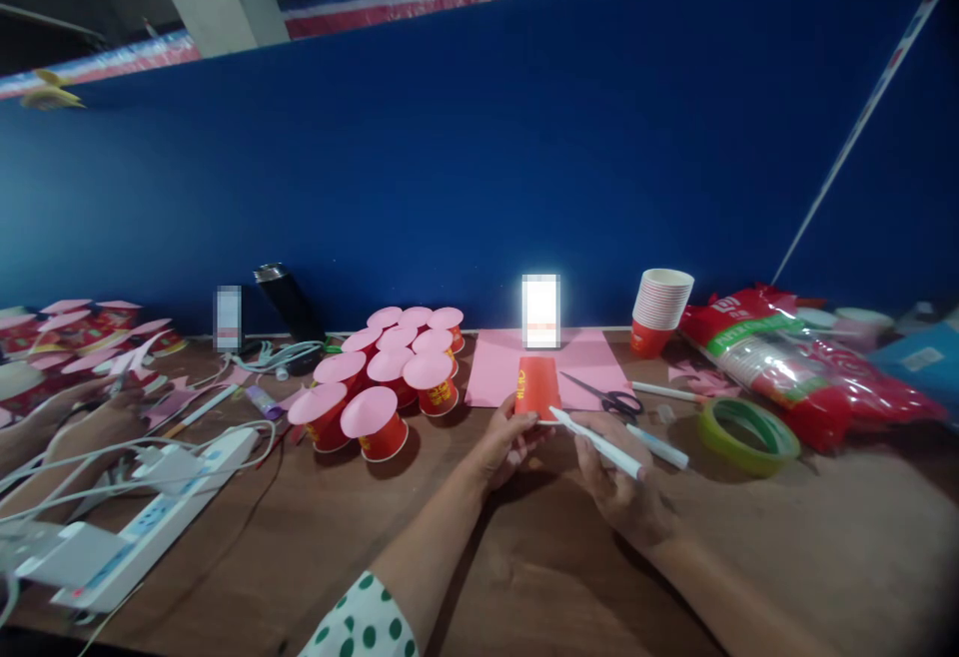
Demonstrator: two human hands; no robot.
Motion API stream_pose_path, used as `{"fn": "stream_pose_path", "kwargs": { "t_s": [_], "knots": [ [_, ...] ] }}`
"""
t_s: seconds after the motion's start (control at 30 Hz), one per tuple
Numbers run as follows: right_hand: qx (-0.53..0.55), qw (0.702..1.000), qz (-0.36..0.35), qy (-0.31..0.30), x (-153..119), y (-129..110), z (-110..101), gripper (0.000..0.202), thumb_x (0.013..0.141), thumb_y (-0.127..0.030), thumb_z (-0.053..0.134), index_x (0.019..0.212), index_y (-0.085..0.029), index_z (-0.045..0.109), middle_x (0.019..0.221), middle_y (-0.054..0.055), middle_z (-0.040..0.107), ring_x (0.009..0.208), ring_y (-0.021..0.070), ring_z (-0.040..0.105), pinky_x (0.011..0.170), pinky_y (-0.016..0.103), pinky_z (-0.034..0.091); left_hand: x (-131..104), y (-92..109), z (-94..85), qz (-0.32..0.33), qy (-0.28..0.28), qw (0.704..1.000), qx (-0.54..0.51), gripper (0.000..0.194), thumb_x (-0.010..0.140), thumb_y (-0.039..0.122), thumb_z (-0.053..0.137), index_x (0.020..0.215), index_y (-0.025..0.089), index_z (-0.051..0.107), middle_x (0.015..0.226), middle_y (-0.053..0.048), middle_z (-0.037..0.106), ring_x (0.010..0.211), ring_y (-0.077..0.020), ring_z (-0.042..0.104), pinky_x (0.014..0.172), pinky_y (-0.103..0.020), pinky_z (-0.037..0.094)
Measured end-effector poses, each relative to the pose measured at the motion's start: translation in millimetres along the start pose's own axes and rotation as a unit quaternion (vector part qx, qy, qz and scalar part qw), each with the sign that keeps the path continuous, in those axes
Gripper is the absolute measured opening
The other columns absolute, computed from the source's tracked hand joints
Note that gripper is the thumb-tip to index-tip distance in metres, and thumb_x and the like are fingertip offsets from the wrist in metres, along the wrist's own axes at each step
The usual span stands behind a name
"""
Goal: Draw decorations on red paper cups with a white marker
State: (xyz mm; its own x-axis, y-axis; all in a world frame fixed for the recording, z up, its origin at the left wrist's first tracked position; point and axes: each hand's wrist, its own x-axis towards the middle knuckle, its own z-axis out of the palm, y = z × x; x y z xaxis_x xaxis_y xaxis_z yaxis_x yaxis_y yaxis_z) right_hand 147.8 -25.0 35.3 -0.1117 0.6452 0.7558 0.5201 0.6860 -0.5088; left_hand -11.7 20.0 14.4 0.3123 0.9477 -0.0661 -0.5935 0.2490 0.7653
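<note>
A red paper cup (536, 387) with yellow lettering is held upside down in my left hand (509, 445), its fingers round the cup's lower left side. My right hand (615, 482) is closed on a white pen (608, 447), whose tip is at the cup's lower right edge. Pink paper (490, 362) lies behind the cup, with black scissors (620, 403) resting partly on it. Left of my hands stand several upturned red cups (386, 440) topped with pink paper discs (370, 411).
Right: stacked cups (663, 300), a tape roll (749, 435), plastic-wrapped cups (779, 357) and another pen (659, 445). A lit phone (540, 313) stands behind. Left: a power strip (161, 522) with cables, a black bottle (289, 303) and another person's hands (94, 427).
</note>
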Motion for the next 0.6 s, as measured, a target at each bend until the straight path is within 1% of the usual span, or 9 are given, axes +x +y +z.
{"fn": "stream_pose_path", "kwargs": {
  "t_s": [0.13, 0.27, 0.47, 0.6],
  "knots": [
    [0.011, 1.000, 0.011, -0.012, 0.5, 0.0, 0.0, 0.021, 0.090, -0.029, 0.041, 0.098, -0.024, 0.060, 0.090, 0.008, 0.066, 0.085, 0.0214, 0.063, 0.075, 0.037, 0.053, 0.2, 0.2, -0.3, 0.000, -0.007, 1.000, 0.000, 0.059, 0.062, 0.023, 0.077, 0.115, 0.019, 0.053, 0.096, -0.007, 0.066, 0.087, -0.0186, 0.063, 0.087, -0.035, 0.047],
    [0.014, 1.000, 0.006, -0.015, 0.2, 1.1, 0.5, 0.021, 0.091, -0.026, 0.040, 0.100, -0.024, 0.058, 0.091, 0.008, 0.066, 0.086, 0.0209, 0.063, 0.075, 0.037, 0.052, 1.7, -1.1, -1.6, 0.008, -0.016, 1.000, 0.005, 0.062, 0.061, 0.025, 0.079, 0.117, 0.019, 0.052, 0.096, -0.007, 0.065, 0.083, -0.0179, 0.064, 0.085, -0.035, 0.047],
    [0.013, 1.000, -0.005, -0.012, -1.8, 2.3, 1.1, 0.018, 0.089, -0.021, 0.043, 0.100, -0.022, 0.056, 0.092, 0.008, 0.065, 0.087, 0.0207, 0.063, 0.077, 0.037, 0.051, 3.3, -2.9, -2.6, 0.015, -0.020, 0.999, 0.021, 0.059, 0.060, 0.022, 0.079, 0.113, 0.018, 0.054, 0.096, -0.007, 0.065, 0.081, -0.0158, 0.064, 0.080, -0.029, 0.048],
    [0.012, 1.000, -0.009, -0.015, -1.2, 2.2, 1.6, 0.017, 0.089, -0.020, 0.043, 0.099, -0.021, 0.056, 0.091, 0.007, 0.065, 0.084, 0.0198, 0.063, 0.075, 0.035, 0.050, 3.2, -3.0, -2.6, 0.012, -0.020, 0.999, 0.034, 0.059, 0.059, 0.022, 0.080, 0.113, 0.018, 0.055, 0.098, -0.008, 0.065, 0.083, -0.0164, 0.064, 0.080, -0.029, 0.048]
  ]
}}
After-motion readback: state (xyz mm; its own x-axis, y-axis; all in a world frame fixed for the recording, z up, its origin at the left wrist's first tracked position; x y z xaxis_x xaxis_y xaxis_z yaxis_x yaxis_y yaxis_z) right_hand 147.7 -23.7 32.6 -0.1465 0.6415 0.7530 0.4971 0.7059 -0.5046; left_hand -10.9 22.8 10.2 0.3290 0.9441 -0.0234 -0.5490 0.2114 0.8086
